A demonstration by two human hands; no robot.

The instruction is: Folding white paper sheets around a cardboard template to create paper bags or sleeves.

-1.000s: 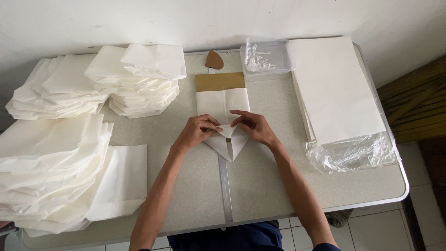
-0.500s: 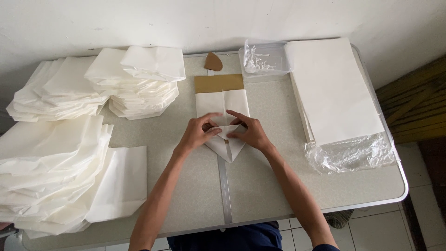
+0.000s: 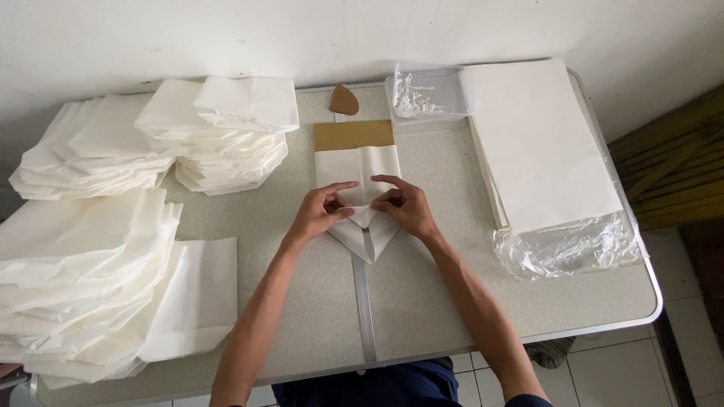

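A white paper bag (image 3: 358, 167) lies flat in the middle of the table over a brown cardboard piece (image 3: 353, 134) that sticks out at its far end. The near end of the bag is folded into a downward point (image 3: 368, 243). My left hand (image 3: 320, 211) and my right hand (image 3: 403, 205) both pinch a small paper flap at the middle of that folded end, thumbs and forefingers nearly touching each other.
Stacks of folded white paper bags (image 3: 219, 136) fill the left side, with more piles (image 3: 83, 279) near the front left. A tall stack of flat white sheets in clear plastic (image 3: 543, 151) lies right. A clear plastic tub (image 3: 424, 94) and a small brown piece (image 3: 344, 100) sit at the back.
Both hands have drawn closer together over the bag's folded end, and a small flap has been folded up between the fingers.
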